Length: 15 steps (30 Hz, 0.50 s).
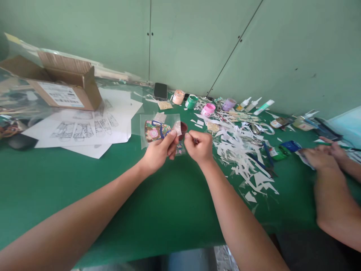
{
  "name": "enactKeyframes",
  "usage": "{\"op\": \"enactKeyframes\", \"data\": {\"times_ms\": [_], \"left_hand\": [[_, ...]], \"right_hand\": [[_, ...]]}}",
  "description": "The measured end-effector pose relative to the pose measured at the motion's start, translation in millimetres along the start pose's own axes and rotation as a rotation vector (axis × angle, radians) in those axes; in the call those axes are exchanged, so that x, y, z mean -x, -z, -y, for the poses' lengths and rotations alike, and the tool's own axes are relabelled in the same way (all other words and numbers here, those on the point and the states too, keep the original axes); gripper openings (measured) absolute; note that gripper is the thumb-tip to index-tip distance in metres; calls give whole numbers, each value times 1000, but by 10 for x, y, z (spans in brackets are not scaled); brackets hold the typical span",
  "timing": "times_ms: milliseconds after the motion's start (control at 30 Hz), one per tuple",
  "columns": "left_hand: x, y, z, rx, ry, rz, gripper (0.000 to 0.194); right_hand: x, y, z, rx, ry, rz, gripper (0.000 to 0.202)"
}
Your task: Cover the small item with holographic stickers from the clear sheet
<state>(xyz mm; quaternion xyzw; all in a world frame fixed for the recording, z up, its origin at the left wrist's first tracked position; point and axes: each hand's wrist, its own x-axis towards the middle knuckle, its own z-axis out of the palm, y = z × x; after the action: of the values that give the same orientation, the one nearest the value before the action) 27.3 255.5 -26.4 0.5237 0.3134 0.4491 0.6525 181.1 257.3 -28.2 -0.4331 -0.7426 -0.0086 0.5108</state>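
Note:
My left hand (160,148) is closed, its thumb and fingers pinching a small translucent plastic piece (177,128). Close beside it, my right hand (199,146) is curled with thumb and forefinger together; a bit of something dark shows between its fingers, too small to name. Just beyond both hands, a round reddish-brown thing (184,127), perhaps an open paint jar, is partly hidden. A colourful floral-painted piece (152,131) with a blue edge lies on a clear plastic sheet (143,141), partly behind my left hand.
Paper scraps (239,150) spread to the right, with blue-handled scissors (266,154). Open paint jars, orange (178,97), green (191,101), pink (208,110), stand behind. Left are printed sheets (113,124) and a cardboard box (90,90). A co-worker's hands (321,156) work far right.

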Motion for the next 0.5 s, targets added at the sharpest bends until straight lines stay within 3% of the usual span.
{"op": "enactKeyframes", "data": {"times_ms": [233,500], "left_hand": [[3,7,66,-52,-2,-16,37],[38,-55,-1,-17,24,8,39]], "right_hand": [[17,-61,-18,107,-106,139,39],[21,-42,-23,197,-162,248,31]]}}
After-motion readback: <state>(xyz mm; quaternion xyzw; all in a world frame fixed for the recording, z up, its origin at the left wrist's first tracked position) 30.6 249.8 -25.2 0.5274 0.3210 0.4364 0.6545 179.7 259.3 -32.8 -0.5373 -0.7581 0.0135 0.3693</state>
